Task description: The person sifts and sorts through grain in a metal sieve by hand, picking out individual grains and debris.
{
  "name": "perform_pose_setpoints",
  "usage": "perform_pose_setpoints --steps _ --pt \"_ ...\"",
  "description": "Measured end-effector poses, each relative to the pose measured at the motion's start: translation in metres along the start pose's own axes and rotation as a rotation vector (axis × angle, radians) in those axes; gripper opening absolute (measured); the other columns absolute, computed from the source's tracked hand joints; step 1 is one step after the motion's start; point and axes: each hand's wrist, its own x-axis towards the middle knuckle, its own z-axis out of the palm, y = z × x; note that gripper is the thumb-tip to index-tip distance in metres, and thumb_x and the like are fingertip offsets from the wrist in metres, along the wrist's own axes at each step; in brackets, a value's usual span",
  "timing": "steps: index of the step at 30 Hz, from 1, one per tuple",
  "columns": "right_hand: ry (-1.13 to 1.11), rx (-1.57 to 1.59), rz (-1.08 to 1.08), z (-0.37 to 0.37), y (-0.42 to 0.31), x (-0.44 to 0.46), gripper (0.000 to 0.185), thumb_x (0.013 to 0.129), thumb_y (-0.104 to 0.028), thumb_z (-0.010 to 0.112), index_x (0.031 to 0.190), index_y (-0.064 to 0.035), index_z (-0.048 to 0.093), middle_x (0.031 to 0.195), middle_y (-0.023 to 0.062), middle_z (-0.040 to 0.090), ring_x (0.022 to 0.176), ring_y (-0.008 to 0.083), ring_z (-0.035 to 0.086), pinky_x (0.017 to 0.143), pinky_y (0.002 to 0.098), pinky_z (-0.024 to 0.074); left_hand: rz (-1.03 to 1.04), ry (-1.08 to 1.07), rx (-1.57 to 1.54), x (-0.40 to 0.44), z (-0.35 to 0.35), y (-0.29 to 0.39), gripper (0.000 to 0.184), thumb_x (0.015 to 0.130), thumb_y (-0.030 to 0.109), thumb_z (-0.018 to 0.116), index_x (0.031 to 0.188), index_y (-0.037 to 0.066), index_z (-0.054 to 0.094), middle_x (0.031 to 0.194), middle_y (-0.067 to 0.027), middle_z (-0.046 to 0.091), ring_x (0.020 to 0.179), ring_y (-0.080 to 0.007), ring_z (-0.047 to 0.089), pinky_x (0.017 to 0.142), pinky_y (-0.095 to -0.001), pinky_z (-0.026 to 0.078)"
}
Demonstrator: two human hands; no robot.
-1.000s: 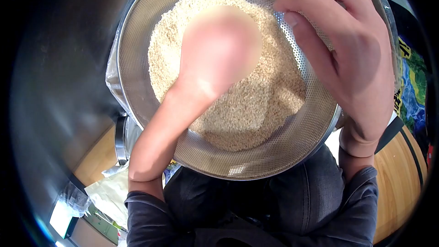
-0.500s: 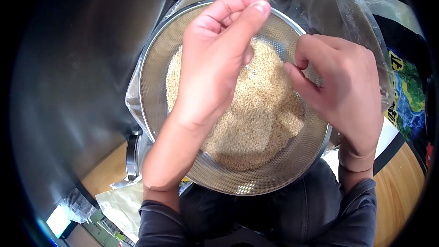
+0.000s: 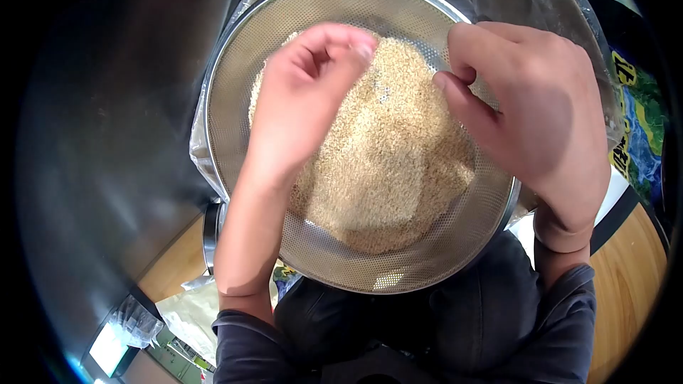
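Note:
A large round mesh sieve (image 3: 341,281) with a metal rim holds a heap of small pale tan grains (image 3: 384,163). My left hand (image 3: 306,78) is over the left part of the heap, thumb and forefinger pressed together. It is slightly blurred, and anything between the fingertips is too small to make out. Over the sieve's right side is my right hand (image 3: 533,92), its fingers curled in and the thumb tip close to the bent forefinger. What it may hold is hidden. Near the top of the heap, a little bare mesh shows through the grains.
Clear plastic sheeting (image 3: 569,21) lies behind and around the sieve. At right are a colourful printed bag (image 3: 640,128) and a wooden surface (image 3: 626,270). A dark smooth panel (image 3: 121,114) fills the left. The sieve is above my lap (image 3: 477,306).
My left hand has moved down and left from near the sieve's far rim to over the heap, still pinched. My right hand keeps its curled pose. The sieve appears slightly higher in view.

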Motion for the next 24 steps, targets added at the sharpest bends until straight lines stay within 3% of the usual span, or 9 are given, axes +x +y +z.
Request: perform_pose_setpoints --steps 1,3,6,15,24 --pt "0.004 -0.002 -0.002 0.001 0.000 0.000 0.021 0.075 -0.008 0.076 0.077 -0.0048 0.055 0.069 0.0095 0.057 0.064 0.0326 0.060 0.056 0.0403 0.0452 0.036 -0.092 0.181 -0.005 -0.002 -0.004 0.011 0.097 0.010 0.067 0.105 0.004 0.072 0.075 0.0081 0.051 0.065 -0.0016 0.042 0.062 -0.0208 0.038" --pt "-0.001 0.005 -0.008 0.000 0.000 0.001 0.020 0.076 -0.007 0.075 0.077 -0.0046 0.056 0.069 0.0099 0.057 0.064 0.0326 0.060 0.056 0.0403 0.0450 -0.010 -0.113 0.240 -0.018 -0.001 -0.009 0.006 0.095 0.006 0.068 0.099 0.003 0.072 0.075 0.0083 0.050 0.067 -0.0024 0.042 0.061 -0.0205 0.037" --pt "-0.068 -0.006 -0.004 -0.004 -0.006 0.006 0.019 0.077 -0.006 0.075 0.078 -0.0043 0.056 0.069 0.0101 0.057 0.063 0.0326 0.060 0.056 0.0403 0.0447 0.160 -0.152 0.616 -0.028 0.000 -0.017 0.010 0.087 0.000 0.073 0.096 0.004 0.072 0.073 0.0037 0.050 0.065 -0.0055 0.044 0.058 -0.0231 0.037" --pt "-0.077 -0.036 -0.094 -0.005 0.000 0.006 0.019 0.080 -0.007 0.075 0.082 -0.0043 0.056 0.070 0.0107 0.057 0.066 0.0322 0.061 0.058 0.0402 0.0445 0.369 -0.098 0.856 -0.024 0.011 -0.037 0.013 0.082 0.002 0.074 0.095 0.004 0.073 0.070 -0.0067 0.055 0.057 -0.0157 0.052 0.055 -0.0324 0.044" --pt "-0.089 -0.031 -0.099 -0.006 0.001 0.004 0.018 0.081 -0.009 0.075 0.084 -0.0052 0.058 0.073 0.0096 0.059 0.066 0.0308 0.061 0.059 0.0396 0.0446 0.324 -0.092 0.903 -0.023 0.013 -0.036 0.014 0.080 0.003 0.075 0.094 0.005 0.073 0.071 -0.0073 0.058 0.058 -0.0158 0.055 0.056 -0.0328 0.047"
